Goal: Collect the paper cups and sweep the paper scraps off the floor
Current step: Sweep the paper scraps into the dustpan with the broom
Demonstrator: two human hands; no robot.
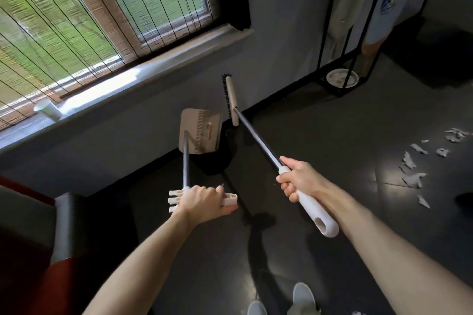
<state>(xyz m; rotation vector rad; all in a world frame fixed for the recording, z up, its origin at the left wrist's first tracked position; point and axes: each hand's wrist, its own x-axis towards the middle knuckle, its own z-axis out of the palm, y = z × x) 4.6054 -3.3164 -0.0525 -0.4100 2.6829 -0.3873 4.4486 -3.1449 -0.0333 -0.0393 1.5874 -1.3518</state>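
My left hand (204,202) grips the white top handle of a long-handled dustpan (201,133), whose beige pan hangs near the wall below the window. My right hand (298,179) grips the white handle of a broom (231,100); its metal pole runs up-left to the beige head with dark bristles close to the wall. A white paper cup (48,110) lies tilted on the window sill at the left. Torn paper scraps (412,169) lie scattered on the dark floor at the right.
A window with thin blinds (102,13) fills the upper left. A black metal rack (343,79) with a white plate at its base stands at the upper right. A red and grey seat (58,238) is at the lower left. My shoes (302,294) show at the bottom.
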